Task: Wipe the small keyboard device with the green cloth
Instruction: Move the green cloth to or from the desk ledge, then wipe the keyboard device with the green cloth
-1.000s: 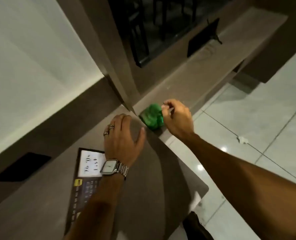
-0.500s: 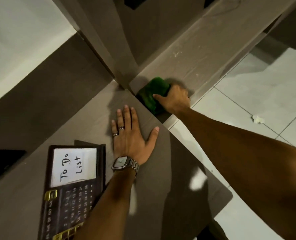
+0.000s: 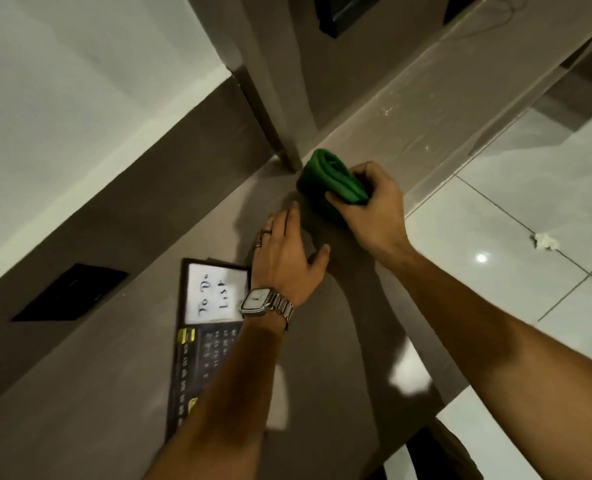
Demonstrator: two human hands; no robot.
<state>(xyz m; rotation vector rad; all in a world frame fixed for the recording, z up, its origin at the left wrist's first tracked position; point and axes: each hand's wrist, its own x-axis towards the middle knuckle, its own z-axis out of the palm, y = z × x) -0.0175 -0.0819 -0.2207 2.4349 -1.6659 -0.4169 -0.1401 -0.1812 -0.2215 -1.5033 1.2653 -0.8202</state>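
Observation:
My right hand (image 3: 374, 206) grips a folded green cloth (image 3: 332, 178) and holds it just above the far corner of the grey desk (image 3: 339, 341). My left hand (image 3: 284, 254) lies flat on the desk with its fingers spread, a silver watch on the wrist. The small keyboard device (image 3: 201, 358), a dark flat board with yellow keys and a white "To Do List" note, lies on the desk under my left forearm, which covers part of it. The cloth is well away from the device.
A grey partition post (image 3: 270, 109) rises at the desk's far corner. A second desk surface (image 3: 426, 109) runs off to the upper right. White tiled floor (image 3: 530, 202) lies to the right, with a crumpled scrap of paper (image 3: 544, 241). A black wall plate (image 3: 69, 292) sits left.
My right hand has closed on the green cloth and lifted it off the far surface toward me. My left hand has stayed flat on the desk.

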